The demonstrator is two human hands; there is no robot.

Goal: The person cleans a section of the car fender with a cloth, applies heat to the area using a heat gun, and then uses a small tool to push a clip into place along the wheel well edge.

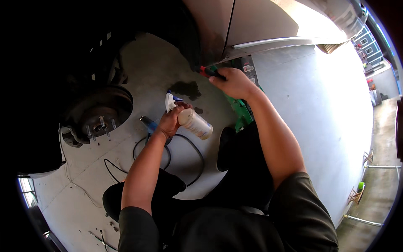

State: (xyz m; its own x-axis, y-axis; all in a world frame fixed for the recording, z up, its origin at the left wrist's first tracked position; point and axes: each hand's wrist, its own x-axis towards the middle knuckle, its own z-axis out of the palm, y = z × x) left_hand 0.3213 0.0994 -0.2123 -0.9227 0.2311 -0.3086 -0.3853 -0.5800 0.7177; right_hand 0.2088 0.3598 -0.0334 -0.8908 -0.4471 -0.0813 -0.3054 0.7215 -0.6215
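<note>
My left hand point(171, 120) is closed around the neck of a spray bottle point(196, 124) with a white and blue trigger head and a cloudy, pale body. The bottle leans over, its base toward the lower right. Up at the wheel arch point(195, 50), my right hand point(232, 82) grips a red-and-black-handled tool point(206, 72). Its far end is lost in the dark against the arch edge, so its kind is unclear. Left of my hands is a bare brake disc point(119, 102) with several wheel studs point(101, 122).
A green floor jack point(241, 112) stands below the car's sill. On the floor lie a blue power tool point(148, 124), a looping black cable point(201, 157) and a cross-shaped wrench point(102, 240). A dark wet patch point(187, 89) marks the floor. The car door point(268, 21) overhangs above.
</note>
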